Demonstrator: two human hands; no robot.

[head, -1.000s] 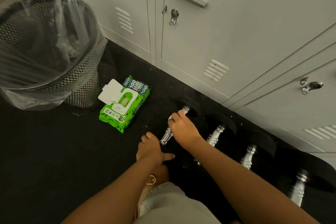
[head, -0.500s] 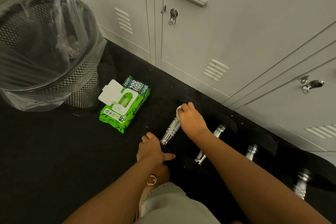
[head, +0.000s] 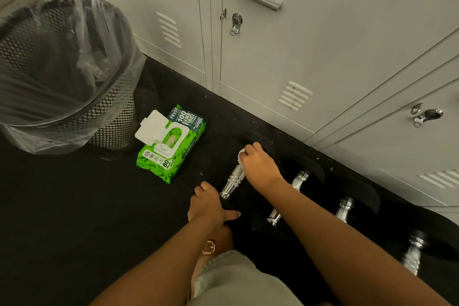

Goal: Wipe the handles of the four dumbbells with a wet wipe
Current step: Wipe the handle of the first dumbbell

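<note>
Since the earlier frame the right hand (head: 258,169) has slid up the shiny handle (head: 232,181) of the first dumbbell, from the middle toward its far end, so more of the metal now shows below it. Its fingers are curled over the handle's upper end and pinch a white wet wipe (head: 241,154), of which only a small corner sticks out above the knuckles. The left hand (head: 208,206) has hardly moved; it rests on the near black weight (head: 229,207) of the same dumbbell, fingers bent over it and thumb stretched out to the right, as if to keep it from rolling.

This dumbbell lies in the center of the picture, the leftmost of a row. To the right of it, going toward the lower right corner, stand three more dumbbells: the second (head: 299,179), the third (head: 344,208) and the fourth (head: 413,253), all along the foot of the grey lockers (head: 323,45).

I think the work is at its beginning: the first handle is under the wipe now, and three seem to remain.

Left of the hands lies a green pack of wipes (head: 171,144) with its white lid open, and in the upper left stands a wire bin (head: 62,69) with a clear bag.
</note>
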